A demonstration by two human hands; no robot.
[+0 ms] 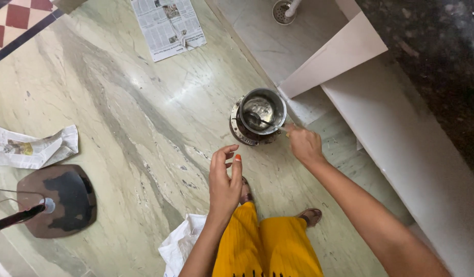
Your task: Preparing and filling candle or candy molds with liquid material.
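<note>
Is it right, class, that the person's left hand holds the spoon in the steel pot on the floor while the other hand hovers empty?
Not quite. The head view shows the right hand holding the spoon in the steel pot on the floor; the left hand hovers empty.

Spoon (262,122) in pot (262,110) — on stove (242,134)

From up here I see my own two bare arms, no sleeves reaching the forearms. My left hand (224,179) has an orange-painted thumbnail; my right hand (304,144) wears no rings I can make out. Below is a bright yellow pleated garment (267,246) with dark marks near its lower edge, and brown sandals (311,216).
</note>
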